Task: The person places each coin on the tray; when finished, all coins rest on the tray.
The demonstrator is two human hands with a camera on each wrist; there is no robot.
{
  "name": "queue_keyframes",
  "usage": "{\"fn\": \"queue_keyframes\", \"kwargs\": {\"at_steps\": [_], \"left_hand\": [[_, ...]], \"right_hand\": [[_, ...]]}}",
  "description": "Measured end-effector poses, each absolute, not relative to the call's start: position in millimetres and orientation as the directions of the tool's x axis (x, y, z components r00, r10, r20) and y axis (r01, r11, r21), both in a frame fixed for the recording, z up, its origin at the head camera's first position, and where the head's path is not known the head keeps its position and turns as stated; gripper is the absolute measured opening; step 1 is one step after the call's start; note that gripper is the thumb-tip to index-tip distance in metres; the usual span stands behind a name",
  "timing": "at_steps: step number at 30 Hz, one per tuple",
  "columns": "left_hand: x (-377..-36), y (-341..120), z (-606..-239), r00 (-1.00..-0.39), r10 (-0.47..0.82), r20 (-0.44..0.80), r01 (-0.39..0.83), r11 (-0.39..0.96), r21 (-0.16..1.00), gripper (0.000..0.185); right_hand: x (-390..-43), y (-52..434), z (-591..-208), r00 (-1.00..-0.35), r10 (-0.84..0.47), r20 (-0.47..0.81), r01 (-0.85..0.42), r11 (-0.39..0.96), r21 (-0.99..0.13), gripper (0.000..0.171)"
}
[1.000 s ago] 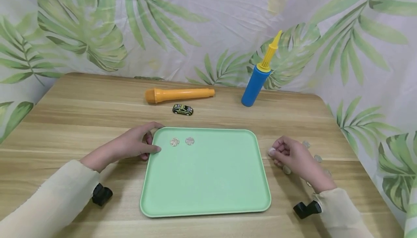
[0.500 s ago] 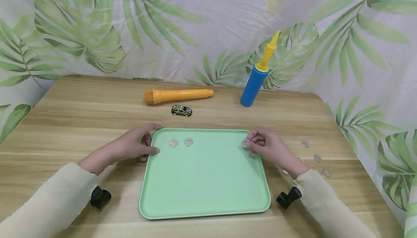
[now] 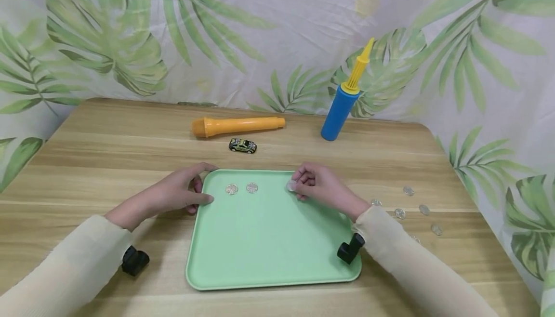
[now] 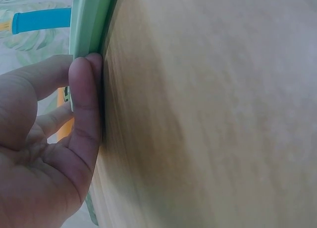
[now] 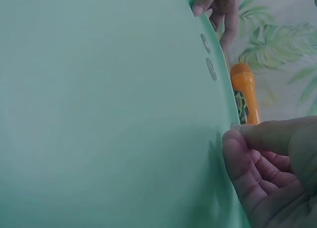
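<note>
A light green tray [image 3: 273, 244] lies on the wooden table. Two silver coins [image 3: 231, 189] [image 3: 252, 188] sit side by side near its far left corner; the right wrist view shows them as well [image 5: 205, 43] [image 5: 211, 69]. My right hand [image 3: 318, 187] is over the tray's far middle and pinches a third coin [image 3: 291, 186] between thumb and fingertips, just right of the two. My left hand [image 3: 175, 194] rests against the tray's left edge [image 4: 89, 20], thumb and fingers on the rim.
Several more coins [image 3: 408, 191] lie loose on the table right of the tray. Behind the tray are a small toy car [image 3: 243, 146], an orange tube [image 3: 238, 125] lying flat and a blue and yellow hand pump [image 3: 344, 102]. A leaf-print cloth hangs behind.
My right hand has carried a coin from the table at the right, over the tray's right edge, leftward to the far middle of the tray. The left hand has stayed put.
</note>
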State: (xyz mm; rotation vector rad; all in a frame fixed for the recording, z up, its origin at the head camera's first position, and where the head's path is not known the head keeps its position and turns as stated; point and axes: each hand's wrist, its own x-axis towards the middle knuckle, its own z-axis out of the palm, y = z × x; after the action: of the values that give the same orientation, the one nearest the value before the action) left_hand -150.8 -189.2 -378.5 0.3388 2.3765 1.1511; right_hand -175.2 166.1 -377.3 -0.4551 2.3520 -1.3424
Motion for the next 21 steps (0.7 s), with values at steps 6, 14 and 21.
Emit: {"fn": "queue_keyframes", "kwargs": {"at_steps": [6, 14, 21], "left_hand": [[-152, -187, -376, -0.858, 0.403, -0.319, 0.014, 0.638, 0.770, 0.074], [-153, -188, -377, -0.859, 0.396, -0.323, 0.010, 0.644, 0.765, 0.075], [-154, -187, -380, -0.857, 0.401, -0.323, 0.007, 0.637, 0.771, 0.075]], "right_hand": [[-180, 148, -381, -0.854, -0.489, -0.179, -0.112, 0.507, -0.855, 0.013], [-181, 135, -383, -0.853, -0.498, -0.157, -0.165, 0.543, -0.824, 0.011], [-183, 128, -383, -0.856, -0.500, -0.130, -0.252, 0.624, -0.740, 0.009]]}}
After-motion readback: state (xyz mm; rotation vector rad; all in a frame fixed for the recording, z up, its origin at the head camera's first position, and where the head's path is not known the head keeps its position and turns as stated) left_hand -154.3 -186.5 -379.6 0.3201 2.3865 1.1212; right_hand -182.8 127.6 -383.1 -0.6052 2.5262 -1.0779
